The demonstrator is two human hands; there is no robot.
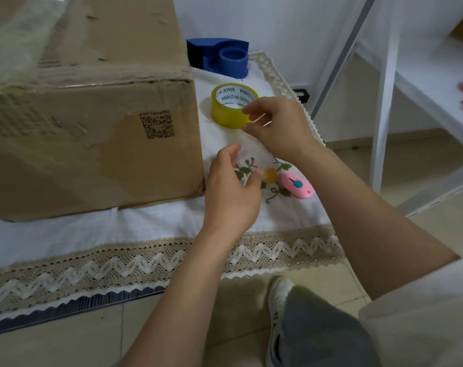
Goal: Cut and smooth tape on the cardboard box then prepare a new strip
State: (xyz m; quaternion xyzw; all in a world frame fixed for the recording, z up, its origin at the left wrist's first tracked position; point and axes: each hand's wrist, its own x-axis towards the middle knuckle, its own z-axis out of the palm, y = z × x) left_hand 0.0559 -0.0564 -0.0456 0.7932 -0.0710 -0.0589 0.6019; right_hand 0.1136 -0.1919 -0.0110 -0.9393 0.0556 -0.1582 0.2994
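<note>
**My 2 hands by the yellow tape**

The tape roll (231, 105) lies flat on the white cloth (151, 221). Inside its ring I can read "MADE IN CHINA". My right hand (280, 128) is at the roll's near side, with thumb and finger pinched on its edge. My left hand (231, 192) is lower down, fingers a little apart, holding nothing I can see. The cardboard box (92, 115) sits to the left, with a square code printed on its side. A pink cutter (297, 185) lies near my left hand.
</note>
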